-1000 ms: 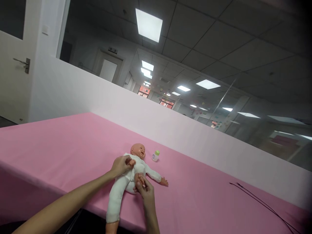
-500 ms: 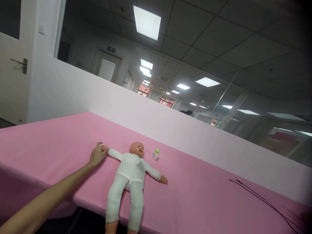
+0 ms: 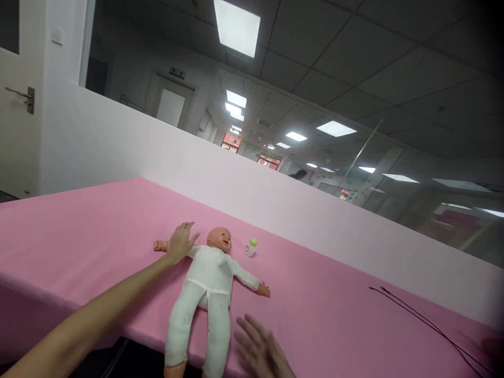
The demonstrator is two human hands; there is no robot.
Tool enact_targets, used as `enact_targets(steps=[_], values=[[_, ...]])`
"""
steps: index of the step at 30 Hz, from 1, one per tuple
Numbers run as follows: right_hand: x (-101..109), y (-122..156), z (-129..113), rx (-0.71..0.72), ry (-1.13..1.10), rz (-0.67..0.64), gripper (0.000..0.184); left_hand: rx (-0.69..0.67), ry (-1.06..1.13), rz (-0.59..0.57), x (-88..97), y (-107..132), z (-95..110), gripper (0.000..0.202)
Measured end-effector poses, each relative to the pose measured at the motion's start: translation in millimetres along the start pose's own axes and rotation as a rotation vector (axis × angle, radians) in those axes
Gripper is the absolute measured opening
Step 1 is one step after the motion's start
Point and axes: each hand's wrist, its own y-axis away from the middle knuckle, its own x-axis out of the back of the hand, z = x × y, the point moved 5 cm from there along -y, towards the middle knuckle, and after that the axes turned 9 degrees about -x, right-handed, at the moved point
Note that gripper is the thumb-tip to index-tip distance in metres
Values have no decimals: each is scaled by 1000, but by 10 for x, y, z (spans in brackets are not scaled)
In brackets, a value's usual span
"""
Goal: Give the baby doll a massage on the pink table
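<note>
A baby doll (image 3: pixel 210 273) in a white top and trousers lies face up with its arms spread. My left hand (image 3: pixel 182 242) is over the doll's arm on the left of the view, fingers apart; whether it touches the sleeve I cannot tell. Beyond it the doll's small fist (image 3: pixel 160 245) shows. My right hand (image 3: pixel 260 346), a little blurred, is beside the doll's leg with its fingers spread and nothing in it. Near the doll's head stands a small baby bottle (image 3: pixel 251 248) with a green cap.
The doll lies on a pink-covered table (image 3: pixel 315 304), its legs reaching the front edge. Thin black cables (image 3: pixel 421 317) run across the right side. A low white wall (image 3: pixel 189 163) with glass above borders the back. A door (image 3: pixel 21 131) is at the far left.
My left hand has let go of the doll's hand and moved right along its arm, fingers now spread. My right hand has come into view at the bottom.
</note>
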Motion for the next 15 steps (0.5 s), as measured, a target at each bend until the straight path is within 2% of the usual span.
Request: enact_targets(steps=[2, 3, 6, 8, 11, 15], values=[[-39, -170, -188, -51, -139, -79, 73, -45, 138, -9, -212, -116, 334, 56], [-83, -293, -242, -85, -188, -99, 71, -24, 198, -24, -323, -160, 466, 58], [-225, -703, -288, -148, -249, -115, 64, 122, 327, -105, -647, -224, 672, 67], [-308, -930, -285, -170, -247, -135, 61, 200, 355, -164, -820, -211, 674, 74], [-404, -1180, -329, -168, -249, -97, 50, 285, 345, -252, -988, -143, 558, 82], [-668, -1452, -469, -133, -231, -85, 47, 379, 342, -319, -1015, -67, 428, 94]])
